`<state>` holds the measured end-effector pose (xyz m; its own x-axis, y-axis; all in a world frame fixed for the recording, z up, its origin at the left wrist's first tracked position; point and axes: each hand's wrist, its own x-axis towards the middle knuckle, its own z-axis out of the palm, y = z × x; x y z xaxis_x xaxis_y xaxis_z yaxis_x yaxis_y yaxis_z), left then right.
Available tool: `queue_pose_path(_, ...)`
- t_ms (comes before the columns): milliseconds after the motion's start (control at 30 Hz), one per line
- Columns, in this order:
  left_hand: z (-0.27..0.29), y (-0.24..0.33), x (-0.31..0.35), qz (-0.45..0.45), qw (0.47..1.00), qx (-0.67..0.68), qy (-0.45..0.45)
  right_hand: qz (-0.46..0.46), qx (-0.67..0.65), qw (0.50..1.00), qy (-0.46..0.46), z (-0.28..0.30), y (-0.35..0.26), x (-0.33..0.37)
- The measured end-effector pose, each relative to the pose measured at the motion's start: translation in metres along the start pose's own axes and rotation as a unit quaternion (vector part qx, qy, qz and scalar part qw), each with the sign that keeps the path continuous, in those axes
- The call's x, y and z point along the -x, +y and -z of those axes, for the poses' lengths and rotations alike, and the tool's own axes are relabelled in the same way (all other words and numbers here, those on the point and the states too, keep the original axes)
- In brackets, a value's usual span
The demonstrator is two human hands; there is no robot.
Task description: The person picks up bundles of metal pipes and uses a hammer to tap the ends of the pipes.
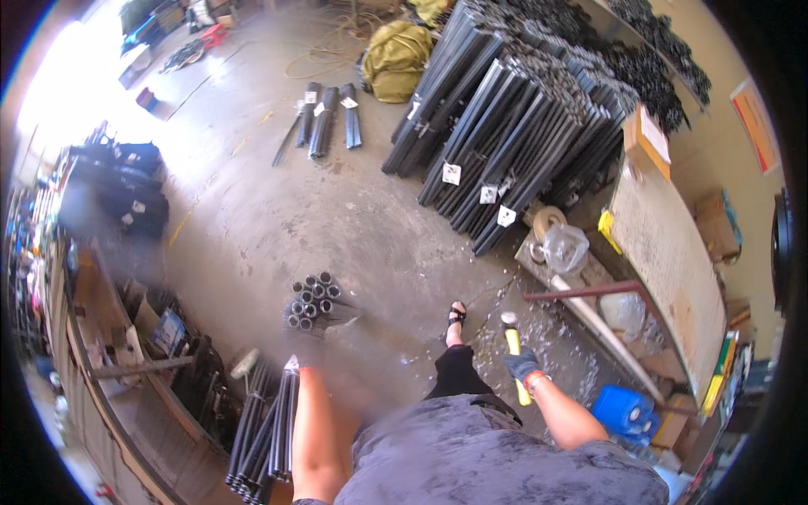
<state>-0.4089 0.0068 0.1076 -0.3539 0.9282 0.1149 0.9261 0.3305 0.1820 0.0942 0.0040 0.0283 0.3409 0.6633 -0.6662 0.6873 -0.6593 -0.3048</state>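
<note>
My right hand (523,366), in a dark grey glove, is closed around the yellow handle of a hammer (512,341). The hammer's pale metal head points away from me, above the floor beside my sandalled foot. My left hand (310,347) reaches forward to a bundle of dark round tubes (311,301) with their open ends facing up. A blurred smear covers that hand, so its fingers and any grip are hidden. Left of my left forearm, more long dark tubes (259,433) lean together, with a white tag near their upper ends.
Tall stacks of tagged dark tubes (505,135) stand at the far right, beside an olive-green sack (396,63). Smaller bundles (322,122) lie on the floor ahead. A workbench (665,252) and a blue container (625,412) are at right; a wooden-edged rack (109,370) runs along the left.
</note>
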Motion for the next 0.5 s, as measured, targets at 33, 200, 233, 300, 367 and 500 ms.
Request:
queue_pose_path(33, -0.007, 0.003, -0.008, 0.022, 0.971, 0.236, 0.041, -0.048, -0.063, 0.997, -0.021, 0.008, 0.028, 0.002)
queue_pose_path(200, 0.012, 0.080, -0.068, 0.113, 0.812, 0.572, 0.024, -0.181, -0.217, 0.957, 0.062, 0.008, 0.184, 0.014)
queue_pose_path(233, 0.027, 0.098, -0.076, 0.106, 0.802, 0.588, 0.012, -0.211, -0.235, 0.946, 0.072, 0.005, 0.202, 0.021)
queue_pose_path(300, 0.050, 0.135, -0.095, 0.091, 0.772, 0.628, -0.028, -0.279, -0.267, 0.919, 0.074, -0.002, 0.221, 0.030)
queue_pose_path(367, 0.041, 0.158, -0.123, 0.078, 0.718, 0.687, -0.084, -0.359, -0.293, 0.885, 0.049, -0.010, 0.233, 0.039)
queue_pose_path(500, 0.010, 0.202, -0.171, -0.016, 0.754, 0.645, -0.122, -0.381, -0.284, 0.880, 0.017, -0.039, 0.248, 0.049)
